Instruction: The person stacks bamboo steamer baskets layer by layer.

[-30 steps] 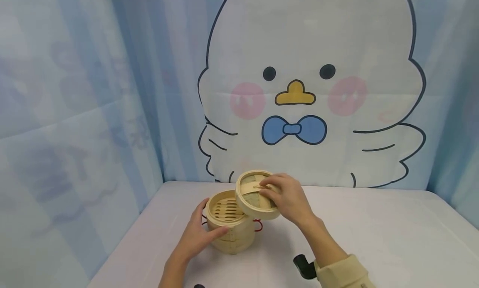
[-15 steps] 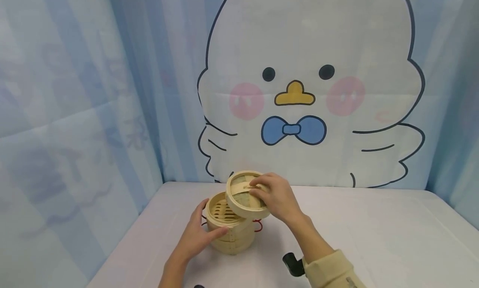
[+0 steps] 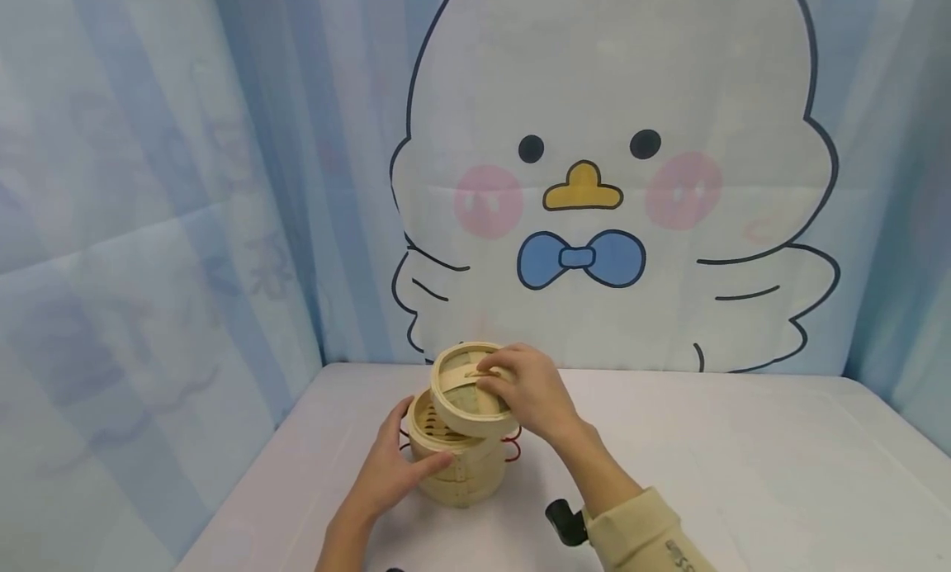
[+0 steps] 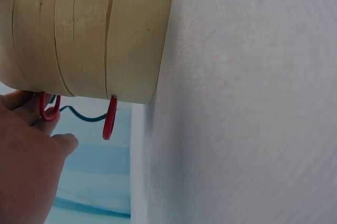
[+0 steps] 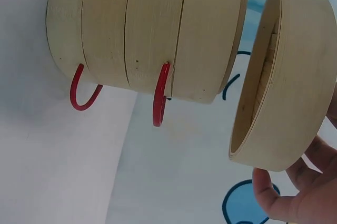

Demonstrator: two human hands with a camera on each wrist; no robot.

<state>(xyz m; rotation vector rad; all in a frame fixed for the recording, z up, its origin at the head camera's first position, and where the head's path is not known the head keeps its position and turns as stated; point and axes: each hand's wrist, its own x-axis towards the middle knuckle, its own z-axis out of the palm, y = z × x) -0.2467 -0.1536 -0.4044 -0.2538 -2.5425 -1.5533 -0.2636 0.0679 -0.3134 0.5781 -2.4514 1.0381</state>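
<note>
A stacked bamboo steamer [image 3: 461, 477] stands on the white table, its slatted top tier partly uncovered. My left hand [image 3: 394, 460] holds its left side, with the thumb along the front and the fingers round the far side. Over the steamer's right rear, the round woven lid [image 3: 462, 400] hangs tilted, its left part overlapping the top rim. My right hand [image 3: 531, 394] pinches the strip across the lid's top between thumb and fingers. In the right wrist view a gap shows between the lid [image 5: 297, 77] and the steamer's rim. Red loops [image 5: 160, 98] stick out from the steamer's side.
The white tabletop [image 3: 706, 465] runs to a curtain [image 3: 357, 225] with a cartoon bird printed on it. A black elbow-shaped piece [image 3: 566, 522] sits beside the right cuff. A small dark thing [image 3: 395, 569] shows at the bottom edge.
My right hand has carried the lid leftward, so it covers more of the steamer's opening. The black piece has shifted left along with the right arm. The left hand and steamer stay in place.
</note>
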